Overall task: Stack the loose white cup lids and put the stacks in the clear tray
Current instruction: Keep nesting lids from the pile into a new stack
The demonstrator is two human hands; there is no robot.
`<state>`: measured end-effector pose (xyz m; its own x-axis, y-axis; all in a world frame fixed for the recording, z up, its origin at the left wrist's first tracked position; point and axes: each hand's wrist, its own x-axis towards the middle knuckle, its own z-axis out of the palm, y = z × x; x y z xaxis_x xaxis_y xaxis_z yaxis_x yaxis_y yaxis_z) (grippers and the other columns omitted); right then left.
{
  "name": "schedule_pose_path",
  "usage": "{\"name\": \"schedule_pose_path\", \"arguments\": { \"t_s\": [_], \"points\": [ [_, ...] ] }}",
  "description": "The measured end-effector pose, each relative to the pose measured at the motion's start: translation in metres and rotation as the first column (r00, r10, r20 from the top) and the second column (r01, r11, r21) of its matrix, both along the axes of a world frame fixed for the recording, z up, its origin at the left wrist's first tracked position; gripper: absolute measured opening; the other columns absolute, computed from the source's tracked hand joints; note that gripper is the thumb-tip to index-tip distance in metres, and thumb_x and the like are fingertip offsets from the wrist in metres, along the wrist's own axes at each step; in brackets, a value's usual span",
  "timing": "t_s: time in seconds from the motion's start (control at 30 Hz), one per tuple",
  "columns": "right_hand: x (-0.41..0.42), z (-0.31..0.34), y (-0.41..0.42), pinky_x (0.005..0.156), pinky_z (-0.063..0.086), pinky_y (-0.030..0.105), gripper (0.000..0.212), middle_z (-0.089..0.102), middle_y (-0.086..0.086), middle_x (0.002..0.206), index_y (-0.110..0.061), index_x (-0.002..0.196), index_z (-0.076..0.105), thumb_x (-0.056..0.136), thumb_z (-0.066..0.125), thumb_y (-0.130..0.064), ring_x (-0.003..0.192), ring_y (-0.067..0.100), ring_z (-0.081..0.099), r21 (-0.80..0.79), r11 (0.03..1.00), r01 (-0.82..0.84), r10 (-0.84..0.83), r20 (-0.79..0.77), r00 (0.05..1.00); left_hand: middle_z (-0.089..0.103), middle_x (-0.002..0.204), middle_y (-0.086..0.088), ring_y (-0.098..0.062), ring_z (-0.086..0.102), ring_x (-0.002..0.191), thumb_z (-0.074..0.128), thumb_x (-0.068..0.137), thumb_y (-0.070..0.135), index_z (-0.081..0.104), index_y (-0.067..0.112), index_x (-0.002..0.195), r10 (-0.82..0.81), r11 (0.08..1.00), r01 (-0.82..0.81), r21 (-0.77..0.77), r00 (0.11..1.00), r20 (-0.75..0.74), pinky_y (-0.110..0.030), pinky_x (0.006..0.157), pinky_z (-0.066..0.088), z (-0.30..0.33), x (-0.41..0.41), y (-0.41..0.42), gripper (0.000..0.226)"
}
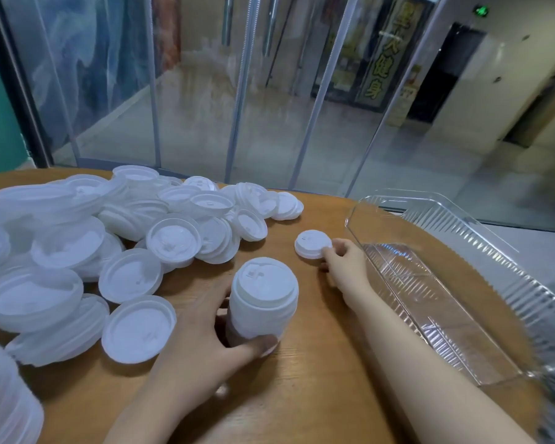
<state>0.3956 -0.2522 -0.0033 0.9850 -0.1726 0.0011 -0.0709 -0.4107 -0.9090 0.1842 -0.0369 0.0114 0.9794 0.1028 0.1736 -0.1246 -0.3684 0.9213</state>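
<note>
A tall stack of white lids (263,302) stands upright on the wooden table (318,379). My left hand (202,334) grips the stack from its left side, thumb across the base. A single white lid (313,243) lies flat to the right of the stack, and my right hand (343,261) pinches its near right edge. The clear ribbed tray (455,318) lies at the right with nothing in it. A big heap of loose white lids (109,241) covers the left of the table.
Another stack of lids (4,402) shows at the bottom left corner. Glass panels (269,107) rise just behind the table's far edge. Bare wood lies between the heap and the tray.
</note>
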Motion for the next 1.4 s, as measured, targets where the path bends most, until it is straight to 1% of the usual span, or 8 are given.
{"name": "schedule_pose_path", "arguments": {
  "t_s": [0.1, 0.23, 0.37, 0.6, 0.8, 0.97, 1.07, 1.4],
  "points": [
    [0.002, -0.004, 0.004, 0.101, 0.048, 0.036, 0.057, 0.061, 0.003, 0.128, -0.008, 0.142, 0.056, 0.093, 0.073, -0.033, 0.117, 0.02, 0.061, -0.259, 0.963, -0.071, 0.093, 0.074, 0.993, 0.063, 0.116, 0.041, 0.011, 0.059, 0.105, 0.094, 0.063, 0.044, 0.052, 0.067, 0.123, -0.003, 1.0, 0.003, -0.009, 1.0, 0.0, -0.015, 0.068, 0.054, 0.0, 0.002, 0.001, 0.077],
    [0.007, -0.006, 0.013, 0.116, 0.04, 0.04, 0.09, 0.048, 0.002, 0.153, -0.012, 0.154, 0.042, 0.082, 0.084, -0.047, 0.14, 0.02, 0.047, -0.337, 0.926, -0.169, 0.202, 0.067, 0.977, 0.064, 0.115, 0.038, 0.009, 0.061, 0.104, 0.094, 0.064, 0.044, 0.053, 0.066, 0.123, -0.004, 1.0, 0.004, -0.025, 1.0, -0.008, -0.033, 0.069, 0.062, 0.001, 0.006, -0.002, 0.075],
    [0.012, -0.005, 0.016, 0.109, 0.043, 0.034, 0.071, 0.058, -0.001, 0.142, -0.015, 0.144, 0.054, 0.086, 0.082, -0.044, 0.132, 0.019, 0.053, -0.403, 0.892, -0.205, 0.256, 0.076, 0.964, 0.063, 0.115, 0.038, 0.008, 0.061, 0.104, 0.094, 0.063, 0.045, 0.052, 0.067, 0.124, -0.008, 1.0, 0.008, -0.03, 1.0, -0.004, -0.034, 0.06, 0.063, -0.002, 0.009, -0.003, 0.077],
    [-0.01, 0.042, 0.013, 0.104, 0.052, 0.036, 0.046, 0.068, -0.013, 0.122, -0.024, 0.126, 0.065, 0.086, 0.084, -0.036, 0.114, 0.006, 0.064, -0.193, 0.962, -0.195, 0.247, 0.3, 0.921, 0.063, 0.118, 0.039, 0.011, 0.058, 0.107, 0.095, 0.062, 0.048, 0.049, 0.074, 0.121, -0.004, 1.0, 0.004, -0.002, 0.999, 0.037, -0.023, 0.084, 0.05, -0.003, 0.012, 0.0, 0.079],
    [-0.077, 0.098, 0.012, 0.099, 0.055, 0.03, 0.046, 0.074, -0.008, 0.117, -0.019, 0.123, 0.07, 0.082, 0.087, -0.031, 0.111, 0.009, 0.07, -0.146, 0.888, -0.435, 0.458, 0.337, 0.822, 0.063, 0.118, 0.039, 0.01, 0.059, 0.107, 0.094, 0.064, 0.045, 0.047, 0.08, 0.115, 0.002, 1.0, -0.001, -0.025, 0.999, 0.045, -0.02, 0.083, 0.049, 0.0, 0.011, 0.0, 0.078],
    [-0.12, 0.109, 0.007, 0.097, 0.055, 0.031, 0.037, 0.075, -0.012, 0.113, -0.029, 0.115, 0.07, 0.082, 0.086, -0.035, 0.111, 0.014, 0.07, -0.25, 0.816, -0.521, 0.578, 0.341, 0.742, 0.063, 0.12, 0.036, 0.007, 0.062, 0.104, 0.093, 0.062, 0.051, 0.05, 0.071, 0.124, 0.009, 0.999, -0.009, -0.032, 1.0, 0.02, -0.028, 0.087, 0.055, 0.0, 0.011, -0.001, 0.078],
    [-0.134, 0.099, 0.01, 0.095, 0.056, 0.035, 0.043, 0.072, -0.012, 0.115, -0.023, 0.118, 0.07, 0.083, 0.08, -0.046, 0.113, 0.018, 0.069, -0.365, 0.796, -0.483, 0.599, 0.364, 0.713, 0.064, 0.121, 0.033, 0.004, 0.063, 0.104, 0.09, 0.059, 0.057, 0.052, 0.063, 0.13, 0.016, 1.0, -0.016, -0.024, 1.0, 0.013, -0.035, 0.089, 0.057, -0.002, 0.012, -0.003, 0.081],
    [-0.141, 0.091, 0.024, 0.095, 0.054, 0.028, 0.044, 0.069, -0.023, 0.116, -0.028, 0.121, 0.069, 0.082, 0.081, -0.046, 0.115, 0.007, 0.066, -0.473, 0.749, -0.463, 0.633, 0.309, 0.71, 0.066, 0.121, 0.027, 0.0, 0.063, 0.107, 0.094, 0.065, 0.047, 0.056, 0.055, 0.132, 0.017, 1.0, -0.017, 0.005, 0.999, 0.032, -0.039, 0.088, 0.058, -0.006, 0.014, -0.002, 0.077]
  ]
}}
